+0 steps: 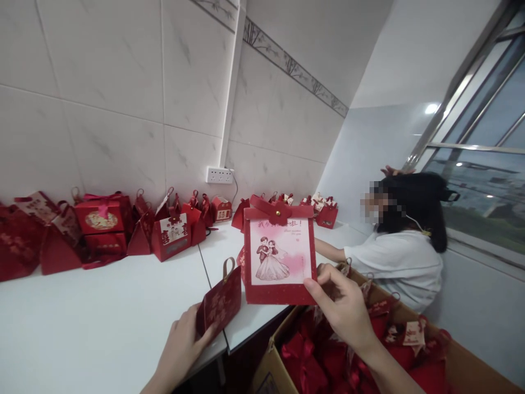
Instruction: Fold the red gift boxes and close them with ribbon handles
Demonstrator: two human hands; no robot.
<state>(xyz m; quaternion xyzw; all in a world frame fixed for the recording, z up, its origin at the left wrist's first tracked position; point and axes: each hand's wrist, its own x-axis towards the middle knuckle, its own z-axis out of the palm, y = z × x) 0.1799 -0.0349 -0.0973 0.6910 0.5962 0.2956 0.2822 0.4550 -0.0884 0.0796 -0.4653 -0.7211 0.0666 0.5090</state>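
My right hand [344, 306] pinches the lower right edge of a red gift box [281, 295], held upright above the table's edge. Its front bears a pink panel with a drawn couple in wedding clothes, under a flap with a red flower and a gold stud. Lower and to the left, my left hand [184, 342] is closed on a smaller dark red gift box [221, 301] with gold print and a loop on top, tilted over the table. The back sides of both boxes are hidden.
Red gift boxes [172, 241] line the white table [102, 323] along the tiled wall. An open cardboard box [268, 369] full of red gift boxes stands at lower right. A person in a white top [394, 265] sits beyond it by the window. A power strip [219, 175] is on the wall.
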